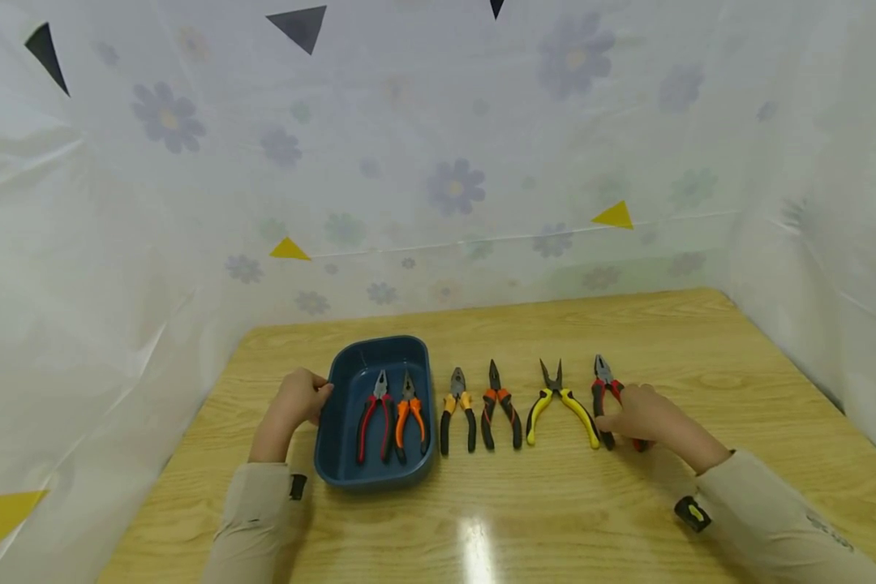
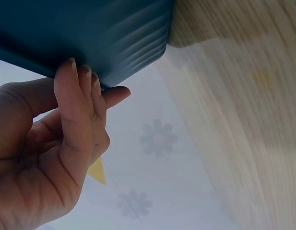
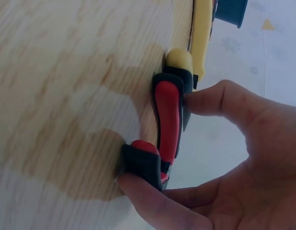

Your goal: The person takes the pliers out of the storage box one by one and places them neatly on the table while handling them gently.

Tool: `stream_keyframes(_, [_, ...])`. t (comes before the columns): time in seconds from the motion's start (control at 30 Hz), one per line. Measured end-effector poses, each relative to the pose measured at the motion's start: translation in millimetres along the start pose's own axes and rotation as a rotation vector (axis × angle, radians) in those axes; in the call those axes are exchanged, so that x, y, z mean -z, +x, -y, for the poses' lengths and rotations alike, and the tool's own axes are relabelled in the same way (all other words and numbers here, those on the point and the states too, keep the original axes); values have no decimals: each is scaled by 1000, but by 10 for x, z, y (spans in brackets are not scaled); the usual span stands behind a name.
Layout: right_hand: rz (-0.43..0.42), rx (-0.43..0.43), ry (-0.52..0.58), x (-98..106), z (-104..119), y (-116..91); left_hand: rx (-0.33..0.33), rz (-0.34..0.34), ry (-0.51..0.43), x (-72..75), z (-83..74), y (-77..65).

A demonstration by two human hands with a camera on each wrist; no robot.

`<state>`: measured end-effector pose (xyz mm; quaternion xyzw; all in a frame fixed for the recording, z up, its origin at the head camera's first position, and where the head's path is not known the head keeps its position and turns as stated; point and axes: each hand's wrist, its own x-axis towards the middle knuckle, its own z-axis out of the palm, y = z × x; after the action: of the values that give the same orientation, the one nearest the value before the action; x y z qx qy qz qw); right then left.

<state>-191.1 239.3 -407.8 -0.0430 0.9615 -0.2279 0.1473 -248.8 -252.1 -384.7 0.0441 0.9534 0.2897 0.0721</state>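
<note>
My left hand (image 1: 299, 399) grips the left rim of a dark blue tray (image 1: 336, 474), its fingertips against the outer wall in the left wrist view. Inside the tray lie red-and-black pliers (image 1: 368, 414) and orange-handled pliers (image 1: 401, 422), jaws toward the back. At the right end of a row on the table, my right hand (image 1: 646, 418) holds another pair of red-and-black combination pliers (image 1: 598, 393) by the handles. The right wrist view shows the thumb at one red-and-black handle (image 3: 168, 115) and the fingers at the other; the hand partly covers them in the head view.
Between tray and right hand lie yellow-and-black pliers (image 1: 470, 414), orange-and-black long-nose pliers (image 1: 487, 414) and yellow-handled long-nose pliers (image 1: 575, 410), spread apart. The wooden table (image 1: 540, 519) meets a flower-patterned sheet (image 1: 409, 203) at the back.
</note>
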Motion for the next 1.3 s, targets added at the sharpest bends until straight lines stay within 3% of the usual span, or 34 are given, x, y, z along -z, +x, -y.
stream_keyframes(0.5, [21, -12, -29, -13, 25, 21, 8, -7, -17, -7, 5, -13])
stream_keyframes(0.87, [-77, -5, -31, 40, 73, 55, -11, -10, -10, 2, 6, 2])
stream_keyframes(1.3, [-81, 54, 2, 263, 679, 60, 2, -21, -1, -8, 11, 2])
